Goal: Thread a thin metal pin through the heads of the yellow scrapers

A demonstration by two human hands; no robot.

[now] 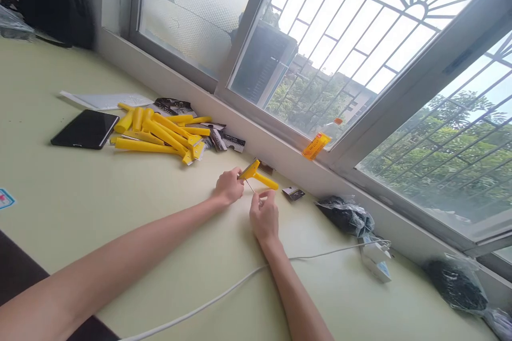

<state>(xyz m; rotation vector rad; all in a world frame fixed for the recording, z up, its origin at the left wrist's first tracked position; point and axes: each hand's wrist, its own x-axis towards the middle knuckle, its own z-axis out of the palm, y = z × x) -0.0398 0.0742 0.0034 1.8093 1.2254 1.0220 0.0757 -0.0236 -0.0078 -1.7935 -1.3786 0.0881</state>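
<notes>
Near the middle of the pale green table (176,245), my left hand (230,186) grips the head end of a yellow scraper (266,180), whose handle points right. My right hand (265,218) is closed around a screwdriver (250,186), its thin shaft reaching up to the scraper head. The handle of the screwdriver is mostly hidden in my fingers. To the left lies a pile of yellow scrapers (160,133), with small black-and-white packets (234,143) beside and under it.
A black phone (85,129) and white paper (106,100) lie at the left. Along the windowsill are a bottle (318,144), bagged black items (346,216) and a white power adapter (376,261). A white cable (224,293) crosses the table, passing by my right forearm.
</notes>
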